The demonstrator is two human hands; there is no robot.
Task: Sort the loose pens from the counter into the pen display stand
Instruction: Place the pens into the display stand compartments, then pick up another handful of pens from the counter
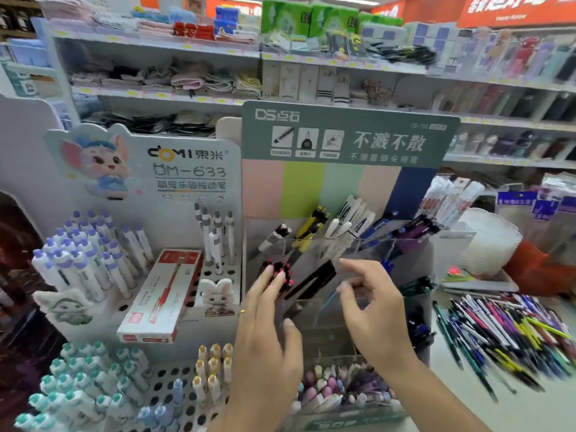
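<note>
A: From the head view, what is staying hard to read?

B: The right hand is blurring with motion. Its fingers are curling slightly in front of the clear pen display stand, and something thin and bluish is showing beside the fingertips, but whether the hand is pinching it cannot be told. The stand's acrylic walls are reflecting, so the compartment edges are blending together. The right edge of the picture is cutting off the loose pens.

A: And the left hand?

B: The left hand is reaching to a bunch of black pens with red ends. Its straight fingertips are touching them, nothing is wrapping round them, and a ring is showing on one finger.

A: How are the task's things looking?

B: The loose pens are lying in a mixed heap on the white counter, right of the stand: blue, purple, yellow, green and pink barrels crossing each other. The stand is sitting between the hands and its green header card, already holding black, yellow, white and blue pens leaning in its upper compartments.

A: Anything beside it?

B: A white perforated display with capped pens is standing to the left, with a red-and-white pen box lying on it.
</note>
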